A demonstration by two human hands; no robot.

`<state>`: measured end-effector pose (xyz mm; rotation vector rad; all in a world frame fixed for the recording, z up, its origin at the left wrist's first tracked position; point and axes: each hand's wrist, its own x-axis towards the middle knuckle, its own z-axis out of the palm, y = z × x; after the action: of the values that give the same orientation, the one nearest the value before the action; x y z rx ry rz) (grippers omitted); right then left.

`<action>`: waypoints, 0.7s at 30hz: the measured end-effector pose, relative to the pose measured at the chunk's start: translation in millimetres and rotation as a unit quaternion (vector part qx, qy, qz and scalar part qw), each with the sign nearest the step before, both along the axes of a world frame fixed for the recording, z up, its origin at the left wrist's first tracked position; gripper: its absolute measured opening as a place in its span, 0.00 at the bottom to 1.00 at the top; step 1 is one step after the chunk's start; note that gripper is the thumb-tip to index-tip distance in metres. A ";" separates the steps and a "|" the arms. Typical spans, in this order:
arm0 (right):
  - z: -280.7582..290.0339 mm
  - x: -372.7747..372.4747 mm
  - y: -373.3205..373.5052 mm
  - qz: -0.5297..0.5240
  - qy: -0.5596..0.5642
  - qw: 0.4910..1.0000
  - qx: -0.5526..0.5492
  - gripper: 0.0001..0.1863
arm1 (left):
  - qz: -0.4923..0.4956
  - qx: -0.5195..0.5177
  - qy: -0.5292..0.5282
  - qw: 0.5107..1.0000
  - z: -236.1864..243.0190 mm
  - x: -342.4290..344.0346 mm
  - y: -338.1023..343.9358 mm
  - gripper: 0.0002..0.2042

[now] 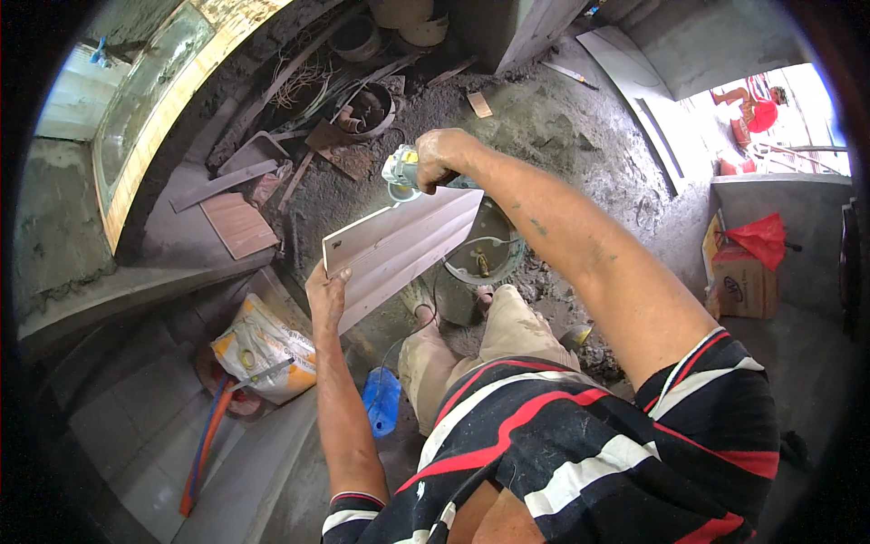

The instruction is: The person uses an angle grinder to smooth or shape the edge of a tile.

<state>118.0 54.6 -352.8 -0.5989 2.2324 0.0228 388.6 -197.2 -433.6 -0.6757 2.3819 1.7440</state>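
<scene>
My left hand (324, 297) grips the near left corner of a large pale tile (403, 247), its thumb on the face and the fingers behind. The tile is held tilted above the floor, in front of my legs. At its far edge, my right hand (444, 156) is wrapped round a light-coloured handheld power cutter (401, 172) with a round guard. The cutter is at the tile's top edge; whether its blade touches the tile I cannot tell. Just right of the tile, partly behind it, stands a round bucket (519, 247) with murky contents.
A dark cord hangs by my legs, near a blue plastic piece (381, 401). On the left are a white-orange sack (263, 349), a red-handled tool (205, 449) and a tile piece (239, 225). Ahead stands a bucket (385, 118); a cardboard box (745, 283) is at right.
</scene>
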 end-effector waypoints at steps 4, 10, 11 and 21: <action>7.0 6.4 -5.2 0.013 0.011 1.000 0.005 0.25 | 0.021 0.004 0.014 1.000 -3.3 1.2 2.5 0.18; 12.4 13.4 -15.0 0.024 0.021 0.999 0.016 0.25 | 0.021 0.038 0.028 0.999 -7.7 3.1 -2.1 0.19; 12.7 14.8 -17.6 0.030 0.024 0.999 0.023 0.25 | 0.022 0.039 0.029 0.999 -8.6 4.8 -3.5 0.19; 24.0 16.4 -35.6 0.050 0.029 0.996 0.061 0.25 | 0.021 0.057 0.036 0.998 -12.1 7.4 -4.4 0.20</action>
<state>134.4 19.0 -328.8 -0.6503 2.2362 0.2294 396.0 -201.6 -445.6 -0.6615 2.3087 1.9351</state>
